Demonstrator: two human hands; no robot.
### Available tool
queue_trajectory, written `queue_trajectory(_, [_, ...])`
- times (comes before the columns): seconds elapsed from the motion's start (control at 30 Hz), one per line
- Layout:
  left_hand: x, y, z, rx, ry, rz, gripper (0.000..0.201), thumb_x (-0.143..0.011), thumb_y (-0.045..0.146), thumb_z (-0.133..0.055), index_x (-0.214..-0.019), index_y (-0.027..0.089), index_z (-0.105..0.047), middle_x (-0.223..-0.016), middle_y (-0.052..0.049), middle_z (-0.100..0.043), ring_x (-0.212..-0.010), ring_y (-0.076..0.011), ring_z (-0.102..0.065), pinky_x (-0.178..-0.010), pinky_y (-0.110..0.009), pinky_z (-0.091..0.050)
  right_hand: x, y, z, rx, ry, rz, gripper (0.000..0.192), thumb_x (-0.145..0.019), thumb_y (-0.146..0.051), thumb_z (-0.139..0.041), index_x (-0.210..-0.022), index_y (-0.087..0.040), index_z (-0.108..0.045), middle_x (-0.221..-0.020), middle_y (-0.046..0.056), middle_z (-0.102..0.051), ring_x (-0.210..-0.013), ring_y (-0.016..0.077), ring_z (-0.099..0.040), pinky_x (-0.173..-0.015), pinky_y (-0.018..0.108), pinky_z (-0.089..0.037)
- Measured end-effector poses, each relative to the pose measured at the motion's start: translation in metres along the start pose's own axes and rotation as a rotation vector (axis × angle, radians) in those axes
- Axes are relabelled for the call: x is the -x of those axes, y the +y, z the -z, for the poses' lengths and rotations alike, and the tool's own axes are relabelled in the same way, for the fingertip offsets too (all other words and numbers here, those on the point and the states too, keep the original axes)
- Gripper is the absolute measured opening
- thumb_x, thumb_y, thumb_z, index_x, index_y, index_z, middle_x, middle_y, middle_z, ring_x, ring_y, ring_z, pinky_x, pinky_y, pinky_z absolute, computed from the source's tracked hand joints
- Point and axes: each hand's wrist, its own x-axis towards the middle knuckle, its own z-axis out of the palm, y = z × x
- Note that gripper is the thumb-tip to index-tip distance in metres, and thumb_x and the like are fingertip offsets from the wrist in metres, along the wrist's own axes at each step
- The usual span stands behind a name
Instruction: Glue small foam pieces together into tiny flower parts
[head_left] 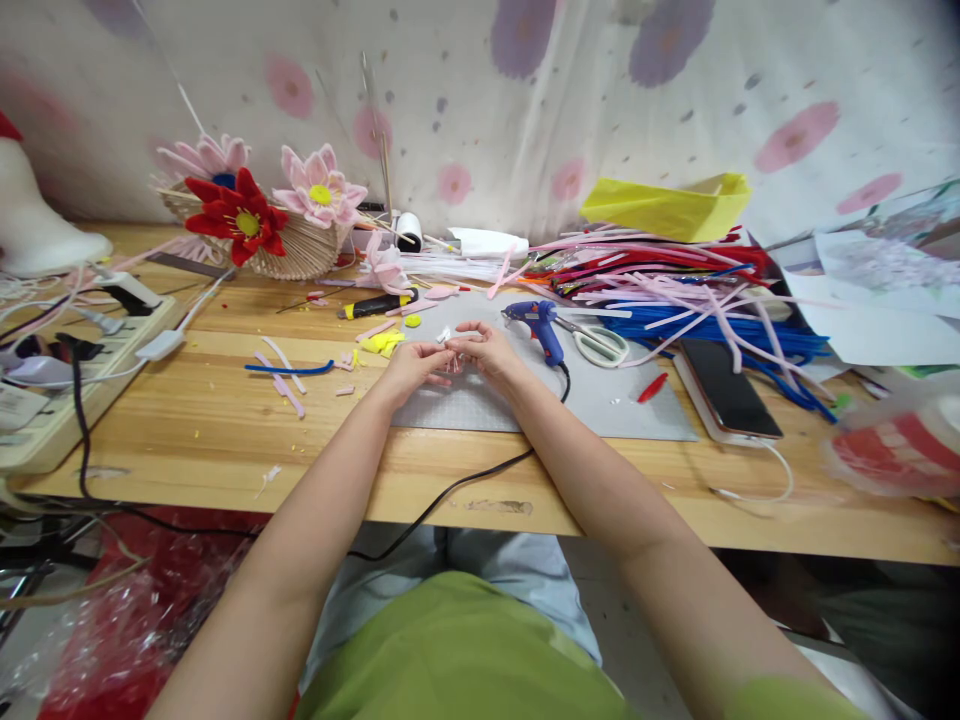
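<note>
Head view first: I see both bare forearms reaching out over the pale wooden tabletop [225, 420] and meeting above the grey cutting mat [600, 395]. My left hand [411, 366] is nearly closed, fingertips pinched narrow on one end of a small pink fuzzy craft piece [453, 358]; my right hand [487, 350] pinches the other end — its thumb and forefinger drawn together, the remaining fingers loosely curled. The piece sits between the two hands, just above the mat's near-left part; its exact shape is too small for me to tell.

At two o'clock from the hands lies a blue hot-glue gun [537, 322], its black cord trailing back toward me over the table edge, with white-handled scissors [600, 345] just beside it at three o'clock. Farther right sprawls a heap of pink, red and blue pipe cleaners [675, 290], and a black smartphone [726, 388] — screen dark — rests near it. At ten o'clock stand a red felt flower [238, 220] and a pink felt flower [321, 190].
</note>
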Motion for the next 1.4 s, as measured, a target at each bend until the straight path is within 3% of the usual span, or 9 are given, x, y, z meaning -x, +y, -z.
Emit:
queue_trajectory(0.2, [0.000, 0.002, 0.000, 0.078, 0.139, 0.015, 0.036, -0.057, 0.038, -0.079, -0.083, 0.014, -0.071, -0.084, -0.007, -0.070, -0.070, -0.0157, -0.066, -0.065, -0.030, -0.054, -0.001, -0.002, 0.000, 0.038, 0.095, 0.028, 0.047, -0.046, -0.030, -0.079, -0.082, -0.020, -0.050, -0.067, -0.004, -0.065, -0.063, 0.0097, -0.056, -0.059, 0.023, -0.036])
queue_trajectory(0.43, [-0.001, -0.002, -0.002, 0.064, 0.123, -0.010, 0.044, -0.047, 0.046, -0.083, -0.074, 0.013, -0.072, -0.074, -0.007, -0.071, -0.073, -0.0180, -0.065, -0.069, -0.031, -0.053, -0.001, 0.003, -0.002, 0.014, 0.065, 0.046, 0.047, -0.047, -0.032, -0.080, -0.084, -0.021, -0.053, -0.071, -0.003, -0.068, -0.063, 0.0101, -0.057, -0.060, 0.023, -0.038])
queue_trajectory(0.73, [-0.001, -0.002, -0.002, 0.071, 0.098, -0.016, 0.043, -0.050, 0.047, -0.081, -0.075, 0.013, -0.072, -0.074, -0.007, -0.071, -0.075, -0.0189, -0.066, -0.072, -0.033, -0.053, 0.001, 0.002, -0.004, 0.060, 0.065, 0.055, 0.045, -0.051, -0.033, -0.081, -0.087, -0.021, -0.058, -0.074, -0.001, -0.069, -0.065, 0.0109, -0.059, -0.064, 0.025, -0.043])
queue_trajectory(0.9, [-0.003, -0.003, -0.003, 0.045, 0.150, -0.048, 0.039, -0.048, 0.044, -0.082, -0.070, 0.014, -0.072, -0.069, -0.006, -0.070, -0.071, -0.0185, -0.065, -0.070, -0.033, -0.053, 0.001, 0.003, -0.007, -0.046, 0.072, -0.011, 0.037, -0.056, -0.024, -0.079, -0.089, -0.019, -0.062, -0.076, 0.000, -0.070, -0.067, 0.0117, -0.061, -0.063, 0.025, -0.045])
queue_trajectory(1.17, [-0.006, -0.006, -0.006, -0.086, 0.220, -0.132, 0.028, -0.057, 0.038, -0.077, -0.072, 0.015, -0.073, -0.069, -0.003, -0.069, -0.066, -0.0156, -0.062, -0.065, -0.030, -0.051, 0.002, 0.003, -0.010, -0.175, 0.036, -0.088, 0.027, -0.061, -0.019, -0.077, -0.085, -0.019, -0.065, -0.079, 0.000, -0.070, -0.069, 0.0112, -0.062, -0.069, 0.026, -0.050])
queue_trajectory(1.4, [-0.006, -0.005, -0.004, -0.053, 0.185, -0.101, 0.033, -0.055, 0.045, -0.077, -0.066, 0.014, -0.069, -0.064, -0.003, -0.067, -0.062, -0.0150, -0.061, -0.065, -0.030, -0.051, 0.001, 0.001, -0.006, -0.133, 0.004, -0.064, 0.037, -0.059, -0.028, -0.078, -0.092, -0.021, -0.064, -0.084, 0.000, -0.071, -0.074, 0.0116, -0.062, -0.064, 0.024, -0.047])
